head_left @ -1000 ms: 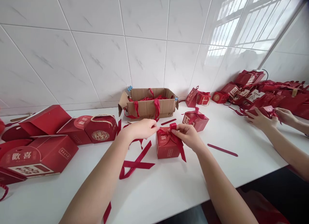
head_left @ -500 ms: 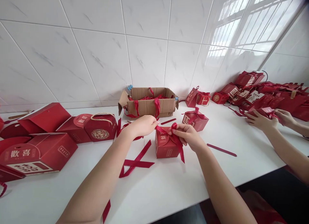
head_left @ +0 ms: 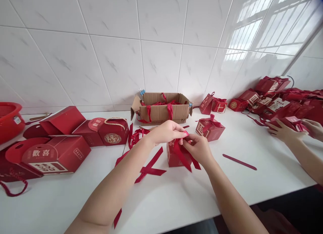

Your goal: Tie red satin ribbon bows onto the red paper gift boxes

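Observation:
A small red gift box (head_left: 174, 157) stands on the white table (head_left: 176, 197) in front of me. A dark red ribbon (head_left: 185, 157) crosses its top and hangs down its front. My left hand (head_left: 165, 132) is closed above the box, pinching the ribbon. Close beside it, fingertips almost touching, my right hand (head_left: 199, 149) is closed on the ribbon too. Loose red ribbon pieces (head_left: 148, 168) lie on the table just left of the box.
A cardboard box (head_left: 161, 111) of ribbons sits against the tiled wall. Larger red gift boxes (head_left: 58, 153) lie at the left, a tied small box (head_left: 210, 129) behind, and a red strip (head_left: 239, 162) to the right. Another person's hands (head_left: 286, 132) work by a pile of red boxes (head_left: 275, 99).
My two hands have drawn together over the box and the ribbon is pulled in between them. The camera has turned slightly left, bringing a red basin into view.

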Demonstrator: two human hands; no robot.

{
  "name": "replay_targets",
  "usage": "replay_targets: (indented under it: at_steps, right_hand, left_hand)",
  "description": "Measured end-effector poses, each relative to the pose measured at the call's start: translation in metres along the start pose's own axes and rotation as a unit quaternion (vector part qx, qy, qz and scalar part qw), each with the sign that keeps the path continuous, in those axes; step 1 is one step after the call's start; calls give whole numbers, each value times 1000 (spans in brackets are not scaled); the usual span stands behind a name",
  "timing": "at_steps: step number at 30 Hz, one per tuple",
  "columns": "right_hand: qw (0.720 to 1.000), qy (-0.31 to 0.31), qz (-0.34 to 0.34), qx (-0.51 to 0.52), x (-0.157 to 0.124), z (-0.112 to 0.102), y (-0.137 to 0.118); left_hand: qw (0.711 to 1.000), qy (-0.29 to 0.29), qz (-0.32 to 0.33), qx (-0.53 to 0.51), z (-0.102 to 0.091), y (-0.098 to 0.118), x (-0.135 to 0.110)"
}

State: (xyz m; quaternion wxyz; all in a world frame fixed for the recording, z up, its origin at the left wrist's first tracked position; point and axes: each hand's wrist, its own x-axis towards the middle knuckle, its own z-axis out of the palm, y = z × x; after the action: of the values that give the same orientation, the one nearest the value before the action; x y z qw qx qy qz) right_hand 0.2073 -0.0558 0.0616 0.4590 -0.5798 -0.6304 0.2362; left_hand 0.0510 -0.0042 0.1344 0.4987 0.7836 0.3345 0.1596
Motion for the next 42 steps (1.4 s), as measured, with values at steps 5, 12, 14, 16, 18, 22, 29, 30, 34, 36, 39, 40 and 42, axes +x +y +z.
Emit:
replay_targets:
  at_steps: [5, 12, 14, 16, 18, 22, 29, 30, 34, 36, 39, 40, 42]
  right_hand:
    - [999, -21, -23, 30, 0, -1, -1]
    - [999, -9, -7, 46, 3, 3, 4]
    - [997, -24, 6, 73, 2, 2, 2]
    - [996, -33, 14, 85, 2, 0, 0]
    - [995, -36, 16, 91, 2, -1, -1]
    - [995, -36, 7, 95, 4, -2, -1]
    - [985, 5, 58, 165, 3, 2, 2]
    - [984, 7, 57, 167, 3, 2, 3]
    - [990, -6, 39, 137, 2, 2, 2]
    - [993, -3, 32, 117, 3, 2, 2]
    - [994, 4, 32, 106, 4, 2, 3]
    - [994, 4, 35, 107, 4, 2, 4]
    - [993, 3, 39, 111, 4, 3, 5]
  left_hand:
    - [999, 6, 14, -35, -1, 0, 0]
    - [992, 74, 66, -82, 4, 0, 4]
    - [979, 192, 64, 18, 7, -5, 8]
    - [963, 246, 30, 106, 7, -10, 10]
    - [970, 205, -18, 129, 4, -13, 10]
    - [990, 84, -37, 109, -3, -13, 7]
    - [985, 104, -30, 137, -4, -16, 10]
    - [984, 104, -32, 138, -4, -16, 10]
    - [986, 93, -34, 134, -4, -17, 10]
    - [988, 84, -30, 129, -5, -17, 9]
    - [991, 61, -22, 113, -7, -16, 7]
    - [992, 55, -19, 110, -7, -16, 7]
    - [993, 52, -9, 110, -5, -16, 7]
